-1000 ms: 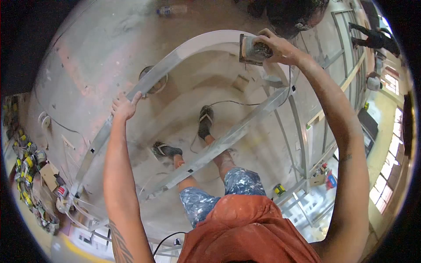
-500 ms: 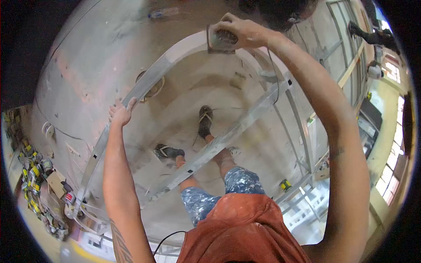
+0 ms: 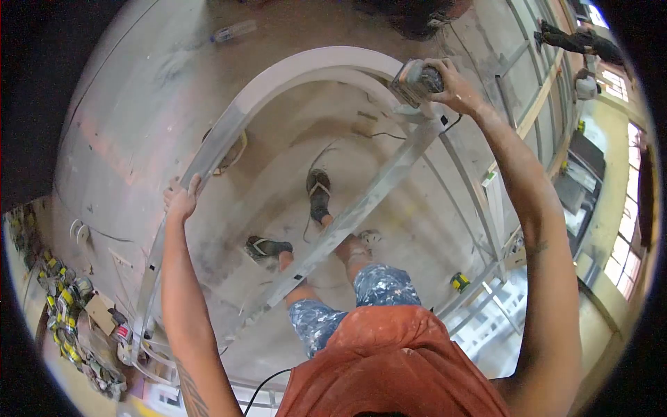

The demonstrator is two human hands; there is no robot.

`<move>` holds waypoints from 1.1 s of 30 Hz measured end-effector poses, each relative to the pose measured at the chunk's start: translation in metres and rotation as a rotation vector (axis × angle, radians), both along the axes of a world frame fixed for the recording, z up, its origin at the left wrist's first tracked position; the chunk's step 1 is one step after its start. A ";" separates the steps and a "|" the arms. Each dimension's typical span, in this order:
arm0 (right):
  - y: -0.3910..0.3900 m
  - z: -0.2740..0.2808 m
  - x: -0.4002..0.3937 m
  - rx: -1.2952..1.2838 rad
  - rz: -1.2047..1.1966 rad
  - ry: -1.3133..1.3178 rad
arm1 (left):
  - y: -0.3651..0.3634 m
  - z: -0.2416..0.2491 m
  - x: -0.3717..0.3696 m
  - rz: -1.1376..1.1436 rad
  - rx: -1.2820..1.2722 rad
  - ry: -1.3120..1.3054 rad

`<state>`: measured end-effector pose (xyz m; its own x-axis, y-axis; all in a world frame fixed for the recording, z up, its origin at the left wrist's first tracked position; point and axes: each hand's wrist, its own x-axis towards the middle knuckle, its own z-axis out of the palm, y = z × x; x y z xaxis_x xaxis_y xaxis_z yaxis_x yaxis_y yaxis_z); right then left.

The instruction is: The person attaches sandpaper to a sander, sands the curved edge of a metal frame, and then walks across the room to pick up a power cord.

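A large arched metal frame (image 3: pixel 333 57) curves in front of me, with a smooth whitish top and grey sides. A straight grey crossbar (image 3: pixel 361 201) runs diagonally across it, above my legs. On the left side of the arch, my left hand (image 3: pixel 182 197) is closed around the edge. My right hand (image 3: pixel 451 87) grips a dusty, corded power sander (image 3: pixel 411 83) on the arch's upper right, close to the joint with the crossbar. The sander hides the frame beneath it; its cord (image 3: pixel 455 125) shows under my wrist.
Several yellow-and-black items (image 3: pixel 62 299) are heaped at the left. A plastic bottle (image 3: pixel 234 31) lies on the dusty floor (image 3: pixel 139 139) at the top. More metal framing (image 3: pixel 514 62) stands at the right, where another person (image 3: pixel 580 42) is partly visible. My sandalled feet are inside the frame.
My right hand has moved the sander rightward and down along the arch, from near its top to the upper-right end. My left hand keeps its grip on the frame.
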<state>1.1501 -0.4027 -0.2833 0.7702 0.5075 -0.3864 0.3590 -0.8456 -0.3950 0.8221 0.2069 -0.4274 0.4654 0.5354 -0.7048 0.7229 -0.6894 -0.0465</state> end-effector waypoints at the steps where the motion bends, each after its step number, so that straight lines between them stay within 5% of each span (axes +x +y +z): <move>1: -0.010 -0.003 -0.001 -0.005 -0.005 -0.002 | 0.001 0.000 0.001 -0.006 0.006 0.015; 6: -0.027 -0.019 0.008 -0.050 -0.113 -0.151 | 0.003 -0.001 -0.001 0.001 0.008 0.031; 14: 0.063 -0.025 0.042 0.011 0.028 -0.206 | 0.011 -0.014 -0.011 -0.058 0.036 -0.038; 17: 0.058 -0.022 0.035 0.026 0.040 -0.200 | 0.050 -0.078 -0.042 -0.252 0.034 -0.032; 20: 0.036 -0.028 0.033 0.036 0.010 -0.217 | 0.011 -0.010 -0.009 -0.054 0.016 -0.023; 33: 0.087 -0.019 0.042 0.039 0.126 -0.244 | 0.009 -0.003 -0.007 -0.075 0.002 -0.023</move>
